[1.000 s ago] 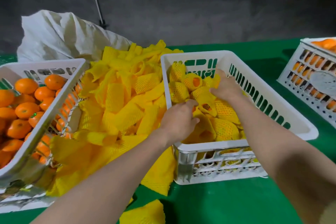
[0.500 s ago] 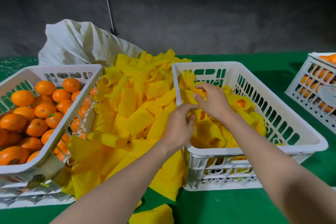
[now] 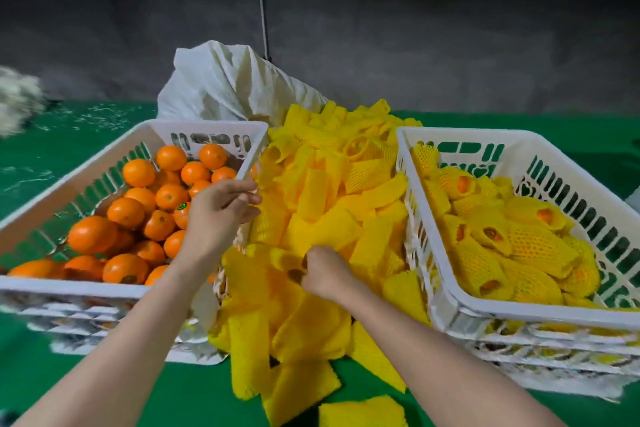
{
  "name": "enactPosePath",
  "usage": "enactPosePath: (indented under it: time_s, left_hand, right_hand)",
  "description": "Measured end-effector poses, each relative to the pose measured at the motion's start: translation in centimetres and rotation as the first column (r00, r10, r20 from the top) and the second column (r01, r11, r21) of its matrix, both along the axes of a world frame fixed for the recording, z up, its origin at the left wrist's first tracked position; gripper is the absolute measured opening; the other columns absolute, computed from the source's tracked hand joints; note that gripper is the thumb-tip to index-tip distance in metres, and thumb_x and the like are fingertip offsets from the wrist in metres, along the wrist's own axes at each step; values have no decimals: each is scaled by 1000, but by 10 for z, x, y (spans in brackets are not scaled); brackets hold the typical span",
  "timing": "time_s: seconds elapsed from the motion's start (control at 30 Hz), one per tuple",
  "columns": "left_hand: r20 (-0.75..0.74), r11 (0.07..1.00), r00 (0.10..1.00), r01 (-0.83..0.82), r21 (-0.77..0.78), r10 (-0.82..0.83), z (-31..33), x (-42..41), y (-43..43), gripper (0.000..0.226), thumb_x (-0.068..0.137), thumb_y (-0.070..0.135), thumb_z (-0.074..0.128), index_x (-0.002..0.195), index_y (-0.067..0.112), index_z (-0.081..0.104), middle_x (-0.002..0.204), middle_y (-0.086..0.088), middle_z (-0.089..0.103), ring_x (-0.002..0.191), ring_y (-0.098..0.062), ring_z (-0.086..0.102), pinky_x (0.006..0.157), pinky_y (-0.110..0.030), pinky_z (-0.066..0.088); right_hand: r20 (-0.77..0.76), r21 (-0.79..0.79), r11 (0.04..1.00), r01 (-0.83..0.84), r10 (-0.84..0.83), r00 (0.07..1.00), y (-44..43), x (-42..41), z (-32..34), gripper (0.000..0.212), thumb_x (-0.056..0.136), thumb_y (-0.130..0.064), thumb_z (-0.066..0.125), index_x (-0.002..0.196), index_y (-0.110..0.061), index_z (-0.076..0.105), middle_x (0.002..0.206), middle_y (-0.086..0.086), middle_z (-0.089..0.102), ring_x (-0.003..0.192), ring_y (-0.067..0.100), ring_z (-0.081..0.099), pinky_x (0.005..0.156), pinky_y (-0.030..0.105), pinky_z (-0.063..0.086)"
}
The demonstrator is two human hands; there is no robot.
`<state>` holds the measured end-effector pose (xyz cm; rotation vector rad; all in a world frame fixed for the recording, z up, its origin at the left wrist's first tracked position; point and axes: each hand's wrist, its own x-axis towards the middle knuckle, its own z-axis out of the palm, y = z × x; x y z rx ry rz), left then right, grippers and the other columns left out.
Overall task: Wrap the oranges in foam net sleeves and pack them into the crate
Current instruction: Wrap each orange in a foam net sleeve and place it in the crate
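A foam net sleeve (image 3: 277, 262) is pinched by the curled right hand (image 3: 325, 276), long axis seemingly running left from the fingers. The left hand (image 3: 221, 215) is held loosely open and empty, nearer the loose oranges (image 3: 126, 213) (just left of it). The packing crate (image 3: 467, 134) sits right.

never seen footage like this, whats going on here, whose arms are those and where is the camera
No machine here: a person works with bare hands, filmed by one camera worn on their head, looking down. On the green table cover stand two white crates: the left crate holds bare oranges, the right crate holds wrapped oranges. Between them lies a pile of yellow foam net sleeves, with a white sack behind. The right hand grips a sleeve in the pile; the left hand hovers open beside the left crate's rim, holding nothing.
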<state>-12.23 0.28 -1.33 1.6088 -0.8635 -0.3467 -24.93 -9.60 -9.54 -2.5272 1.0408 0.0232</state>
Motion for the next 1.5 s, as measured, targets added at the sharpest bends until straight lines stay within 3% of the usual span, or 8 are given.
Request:
enactPosePath:
  time_s: [0.2, 0.33, 0.57, 0.77, 0.93, 1.1, 1.27, 1.5]
  left_hand:
    - [25, 999, 1000, 17, 47, -19, -12, 30, 36, 21, 98, 6, 48, 99, 22, 63, 89, 2, 68, 77, -6, 67, 62, -14, 52]
    - [84, 996, 996, 20, 90, -28, -10, 56, 46, 18, 99, 7, 48, 106, 17, 62, 91, 7, 66, 78, -1, 66, 66, -19, 54]
    - [134, 990, 988, -91, 109, 76, 5, 142, 54, 21, 97, 0, 48, 109, 6, 64, 95, -8, 67, 83, -16, 65, 73, -28, 53]
    - [320, 916, 947, -157, 370, 33, -9, 208, 41, 30, 86, -12, 50, 107, 3, 66, 95, -9, 62, 92, -25, 60, 68, -23, 44]
    - [485, 434, 805, -324, 841, -341, -22, 230, 48, 26, 79, 0, 61, 105, 6, 57, 133, -20, 41, 120, -38, 44, 92, -51, 41]
    - [491, 309, 771, -390, 868, -405, -36, 233, 57, 72, 81, -9, 52, 142, 18, 24, 156, -19, -7, 140, -48, 8, 102, -67, 32]
    - [565, 329, 719, -462, 824, -405, -39, 233, 59, 57, 89, 1, 46, 138, 19, 25, 141, -28, 28, 129, -46, 29, 98, -58, 39]
    - [346, 720, 929, -150, 677, -132, -19, 220, 55, 25, 77, 18, 69, 75, 13, 45, 75, -8, 46, 66, -18, 44, 53, -27, 37]
  right_hand:
    - [262, 49, 980, 194, -200, 944, 6, 35, -25, 27, 86, -22, 60, 63, -13, 51, 89, 20, 64, 92, 33, 59, 72, 41, 37]
    - [645, 17, 959, 283, -227, 730, 11, 48, 6, 31, 74, -5, 64, 61, -12, 37, 58, 12, 37, 63, 32, 43, 58, 38, 16]
    - [969, -73, 942, 326, -11, 247, 46, 76, 79, 14, 82, -13, 59, 82, -11, 45, 64, -12, 38, 60, 7, 36, 53, 20, 27]
    - [619, -119, 987, -107, 158, 770, 87, 146, 65, 31, 96, -20, 50, 126, -17, 47, 80, 12, 60, 74, 29, 56, 58, 38, 38]
    - [328, -193, 963, -188, 244, 913, 79, 156, 54, 43, 98, -19, 45, 139, -31, 37, 61, 1, 42, 53, 22, 36, 47, 34, 22]
    - [233, -262, 936, -237, 299, 925, 82, 156, 54, 46, 98, -16, 44, 141, -30, 33, 54, -3, 33, 46, 15, 29, 42, 31, 19]
    - [400, -194, 959, -206, 269, 876, 84, 150, 53, 42, 98, -14, 45, 138, -26, 41, 53, -12, 32, 44, 9, 31, 42, 29, 19]
    - [823, 346, 927, -146, -225, 522, 79, 128, 67, 16, 84, -1, 50, 69, 5, 47, 60, 10, 44, 57, 19, 38, 52, 37, 33]
